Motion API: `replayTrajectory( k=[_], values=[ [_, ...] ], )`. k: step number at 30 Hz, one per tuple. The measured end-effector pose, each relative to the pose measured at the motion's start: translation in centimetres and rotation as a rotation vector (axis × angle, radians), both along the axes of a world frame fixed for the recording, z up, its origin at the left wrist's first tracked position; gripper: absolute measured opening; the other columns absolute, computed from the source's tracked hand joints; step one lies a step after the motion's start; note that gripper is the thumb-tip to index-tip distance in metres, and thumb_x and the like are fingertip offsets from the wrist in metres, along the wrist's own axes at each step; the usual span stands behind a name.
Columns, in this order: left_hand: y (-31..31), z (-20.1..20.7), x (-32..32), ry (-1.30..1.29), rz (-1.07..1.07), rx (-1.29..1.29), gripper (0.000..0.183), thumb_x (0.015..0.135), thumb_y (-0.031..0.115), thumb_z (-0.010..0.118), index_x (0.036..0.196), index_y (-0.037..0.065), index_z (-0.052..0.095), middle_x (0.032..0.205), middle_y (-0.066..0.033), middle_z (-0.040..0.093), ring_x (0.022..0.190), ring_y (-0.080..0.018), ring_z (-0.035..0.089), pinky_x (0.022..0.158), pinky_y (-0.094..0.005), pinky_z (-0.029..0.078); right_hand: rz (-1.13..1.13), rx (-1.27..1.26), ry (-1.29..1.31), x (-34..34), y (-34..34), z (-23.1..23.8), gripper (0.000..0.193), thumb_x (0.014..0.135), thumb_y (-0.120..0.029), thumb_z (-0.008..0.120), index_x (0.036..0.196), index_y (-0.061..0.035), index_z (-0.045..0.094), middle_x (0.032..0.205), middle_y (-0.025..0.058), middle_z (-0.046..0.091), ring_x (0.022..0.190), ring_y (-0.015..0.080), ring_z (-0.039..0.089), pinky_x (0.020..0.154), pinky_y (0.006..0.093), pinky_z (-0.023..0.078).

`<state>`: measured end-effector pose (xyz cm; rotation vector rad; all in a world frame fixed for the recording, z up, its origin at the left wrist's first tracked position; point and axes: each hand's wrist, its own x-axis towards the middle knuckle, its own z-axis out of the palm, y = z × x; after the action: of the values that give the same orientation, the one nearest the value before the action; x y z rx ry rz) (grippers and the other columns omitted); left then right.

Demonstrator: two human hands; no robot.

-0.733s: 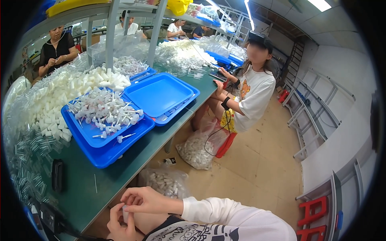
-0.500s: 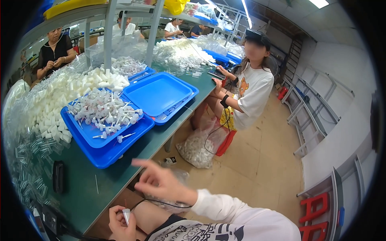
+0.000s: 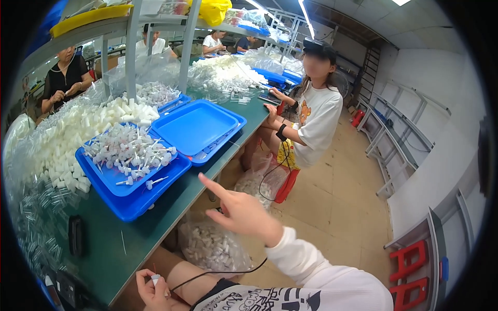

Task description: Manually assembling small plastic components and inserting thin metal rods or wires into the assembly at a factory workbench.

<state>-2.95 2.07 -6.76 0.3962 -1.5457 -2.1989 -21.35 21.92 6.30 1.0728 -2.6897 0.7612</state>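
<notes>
Over my lap at the lower left, my left hand [image 3: 150, 293] is closed around a small white cylindrical piece [image 3: 155, 279]. A thin red tip sticks up beside that piece. My right hand [image 3: 244, 213] hangs in the air past the table's edge, its index finger stretched out and the thumb apart, with nothing in it. Nearest to it on the table is a stack of two blue trays [image 3: 136, 208]. The upper tray holds a heap of small white parts with thin stems [image 3: 129, 150]. To its right lies another blue tray [image 3: 194, 127], bare inside, on top of a further tray.
White foam-like cylinders [image 3: 67, 166] and clear tubes [image 3: 39, 223] cover the left of the green table [image 3: 150, 228]. A black case [image 3: 75, 236] lies nearby. Filled plastic bags [image 3: 212, 241] stand on the floor. A seated co-worker [image 3: 316, 109] rests hands at the table edge.
My right hand has swung to the right, its index finger still stretched out. The left hand keeps the white piece over my lap. The whole view has shifted slightly.
</notes>
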Motion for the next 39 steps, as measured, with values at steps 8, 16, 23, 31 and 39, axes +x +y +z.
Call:
replayTrajectory(
  k=[8,16,23,31,39],
  values=[
    [0.0,0.1,-0.4,0.066,0.052,-0.125,0.014,0.095,0.015,0.047,0.106,0.007,0.042,0.084,-0.0092,0.061,0.054,-0.0037,0.036,0.051,-0.0167,0.03,0.345,0.209,-0.456,4.9,-3.3,-5.0,0.068,0.082,-0.026,0.059,0.137,-0.0057,0.026,0.075,0.0221,0.061,0.07,0.0407,0.059,0.065,0.0456,0.047],
    [1.0,1.1,-0.6,0.008,0.0,-0.032,0.017,0.093,0.014,0.051,0.106,0.007,0.041,0.089,-0.0122,0.063,0.057,-0.0034,0.04,0.054,-0.0161,0.032,0.311,0.298,-0.546,5.8,-2.2,-6.3,0.052,0.083,-0.027,0.057,0.126,-0.003,0.042,0.076,0.0164,0.062,0.074,0.0368,0.06,0.065,0.0436,0.047],
    [2.0,1.4,-1.1,0.02,0.082,-0.072,0.019,0.091,0.012,0.055,0.102,0.004,0.043,0.091,-0.0139,0.063,0.07,-0.0111,0.052,0.063,-0.0205,0.041,0.504,0.079,-0.694,8.1,-2.6,-7.1,0.047,0.084,-0.03,0.057,0.12,-0.0023,0.045,0.076,0.015,0.062,0.072,0.0324,0.061,0.062,0.039,0.047],
    [1.3,0.7,-1.0,-0.041,0.142,0.023,0.017,0.09,0.009,0.054,0.103,0.006,0.044,0.089,-0.0142,0.062,0.066,-0.0137,0.055,0.061,-0.0227,0.043,0.514,0.254,-0.63,8.1,-3.0,-8.5,0.029,0.084,-0.028,0.058,0.086,0.0013,0.055,0.073,0.0177,0.062,0.072,0.0338,0.061,0.061,0.0407,0.047],
    [-1.2,-2.6,1.0,-0.018,0.175,0.008,0.019,0.09,0.015,0.056,0.104,0.004,0.048,0.092,-0.014,0.064,0.066,-0.0133,0.057,0.058,-0.0242,0.045,0.939,0.584,-0.161,10.8,-7.8,-0.9,0.014,0.073,-0.017,0.061,0.074,-0.0035,0.066,0.072,0.0132,0.064,0.061,0.0274,0.064,0.05,0.0354,0.05]
  ],
)
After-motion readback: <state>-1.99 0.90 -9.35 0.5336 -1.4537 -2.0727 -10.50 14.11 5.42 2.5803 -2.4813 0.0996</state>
